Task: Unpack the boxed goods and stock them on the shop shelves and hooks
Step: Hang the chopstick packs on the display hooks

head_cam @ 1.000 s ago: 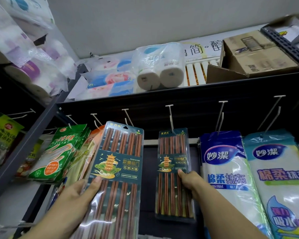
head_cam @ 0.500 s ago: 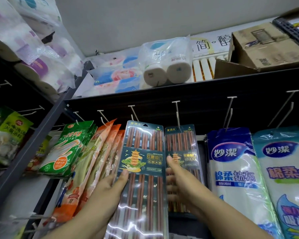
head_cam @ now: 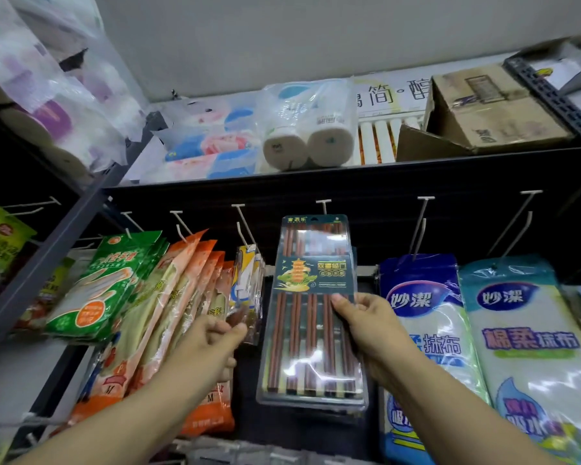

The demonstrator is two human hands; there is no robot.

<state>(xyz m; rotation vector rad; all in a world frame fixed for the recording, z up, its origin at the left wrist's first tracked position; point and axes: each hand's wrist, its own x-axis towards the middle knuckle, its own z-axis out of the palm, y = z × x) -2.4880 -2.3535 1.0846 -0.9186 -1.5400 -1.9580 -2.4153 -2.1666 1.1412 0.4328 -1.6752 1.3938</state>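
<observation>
A chopstick pack (head_cam: 311, 307), clear plastic with a dark green card, is upright at the centre of the hook rail. Its top edge sits just under a white hook (head_cam: 323, 206); I cannot tell if it hangs on the hook. My right hand (head_cam: 369, 330) pinches the pack's right edge at mid-height. My left hand (head_cam: 212, 350) is off the pack, to its left, with its fingers loosely apart. The fingertips are close to a small hanging pack (head_cam: 249, 283). The chopstick pack that hung on this hook earlier is hidden behind the held one.
Green and orange glove packs (head_cam: 141, 297) hang to the left. Blue cloth packs (head_cam: 426, 317) hang to the right under long hooks (head_cam: 423, 223). On the top shelf are toilet rolls (head_cam: 309, 142) and a cardboard box (head_cam: 493, 109). A grey upright (head_cam: 47, 250) crosses at the left.
The chopstick pack has shifted right and up, in front of the hung pack. My right hand now grips its right edge. My left hand has let go and drawn away to the left.
</observation>
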